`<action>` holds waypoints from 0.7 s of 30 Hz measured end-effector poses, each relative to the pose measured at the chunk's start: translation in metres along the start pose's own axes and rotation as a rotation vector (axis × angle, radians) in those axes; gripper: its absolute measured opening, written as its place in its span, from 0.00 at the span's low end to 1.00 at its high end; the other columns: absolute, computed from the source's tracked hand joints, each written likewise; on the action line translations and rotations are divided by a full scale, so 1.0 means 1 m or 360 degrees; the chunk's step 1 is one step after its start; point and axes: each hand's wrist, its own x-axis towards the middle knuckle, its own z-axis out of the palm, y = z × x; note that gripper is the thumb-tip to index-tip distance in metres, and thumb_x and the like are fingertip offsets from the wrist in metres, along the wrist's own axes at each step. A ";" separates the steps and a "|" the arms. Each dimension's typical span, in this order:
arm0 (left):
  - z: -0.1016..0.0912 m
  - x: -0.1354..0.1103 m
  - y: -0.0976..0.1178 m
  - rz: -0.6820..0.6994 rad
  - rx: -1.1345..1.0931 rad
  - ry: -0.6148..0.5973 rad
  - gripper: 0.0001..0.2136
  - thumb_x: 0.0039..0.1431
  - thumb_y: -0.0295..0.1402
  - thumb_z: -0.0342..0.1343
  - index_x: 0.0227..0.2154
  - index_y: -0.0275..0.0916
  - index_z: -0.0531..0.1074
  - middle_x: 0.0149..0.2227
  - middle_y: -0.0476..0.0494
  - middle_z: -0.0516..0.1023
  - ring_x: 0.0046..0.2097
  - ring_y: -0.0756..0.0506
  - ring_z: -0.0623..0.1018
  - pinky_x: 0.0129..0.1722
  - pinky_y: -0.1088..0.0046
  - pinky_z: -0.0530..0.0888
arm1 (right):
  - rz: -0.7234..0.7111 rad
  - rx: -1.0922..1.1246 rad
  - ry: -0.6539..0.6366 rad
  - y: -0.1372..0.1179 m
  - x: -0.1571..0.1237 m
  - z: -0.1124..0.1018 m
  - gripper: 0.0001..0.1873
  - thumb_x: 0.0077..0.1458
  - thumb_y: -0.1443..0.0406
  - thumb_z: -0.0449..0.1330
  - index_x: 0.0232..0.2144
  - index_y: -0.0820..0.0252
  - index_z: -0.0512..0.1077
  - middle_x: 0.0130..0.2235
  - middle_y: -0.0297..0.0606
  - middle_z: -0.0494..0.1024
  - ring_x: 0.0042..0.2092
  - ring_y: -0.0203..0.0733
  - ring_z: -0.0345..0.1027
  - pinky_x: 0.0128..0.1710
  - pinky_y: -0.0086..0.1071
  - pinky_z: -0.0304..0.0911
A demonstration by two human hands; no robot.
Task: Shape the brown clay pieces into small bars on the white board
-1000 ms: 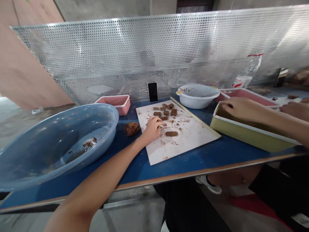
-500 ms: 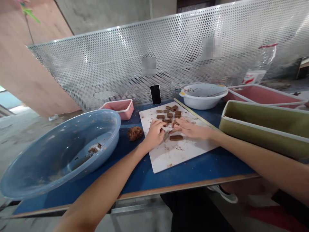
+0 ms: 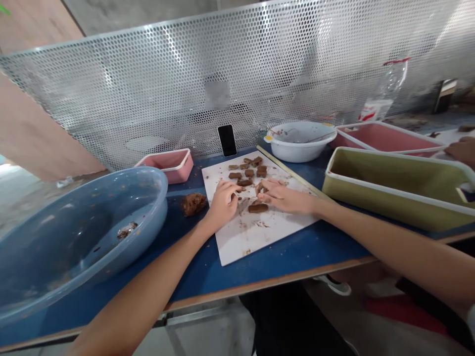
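Observation:
Both my hands rest on a white board (image 3: pixel 260 232) lying on the blue table. My left hand (image 3: pixel 222 200) has its fingers curled, pinching a small brown piece I can barely make out. My right hand (image 3: pixel 282 195) meets it from the right, fingers bent around another small brown piece. A shaped brown bar (image 3: pixel 258 208) lies just below my fingers. Several more brown bars (image 3: pixel 248 170) lie in rows at the board's far end. A brown lump of dough (image 3: pixel 193 203) sits on the table left of the board.
A big blue basin (image 3: pixel 74 232) with scraps stands at the left. A small pink tray (image 3: pixel 166 163), a black phone (image 3: pixel 226 140), a white bowl (image 3: pixel 299 141), a green tray (image 3: pixel 397 183) and a pink tray (image 3: pixel 386 138) line the back and right. Another person's hand (image 3: pixel 462 148) shows at far right.
My right hand came from the green tray over to the board and joined my left hand at the small brown pieces. The view shifted slightly left.

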 end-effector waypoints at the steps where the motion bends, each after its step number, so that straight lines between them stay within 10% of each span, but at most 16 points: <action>1: 0.000 0.000 0.000 -0.0005 0.0002 -0.0002 0.15 0.66 0.20 0.51 0.45 0.41 0.81 0.47 0.40 0.85 0.54 0.36 0.79 0.59 0.53 0.78 | 0.0027 0.0003 0.0043 0.001 0.000 -0.001 0.44 0.77 0.35 0.37 0.44 0.50 0.86 0.56 0.49 0.78 0.62 0.60 0.65 0.71 0.62 0.57; 21: -0.003 0.000 0.005 -0.0043 0.0016 -0.0041 0.14 0.66 0.20 0.51 0.43 0.40 0.81 0.46 0.40 0.85 0.53 0.37 0.79 0.58 0.55 0.77 | -0.0012 -0.0021 0.0024 0.015 -0.003 -0.019 0.31 0.76 0.40 0.48 0.43 0.50 0.82 0.50 0.47 0.82 0.60 0.62 0.70 0.68 0.63 0.62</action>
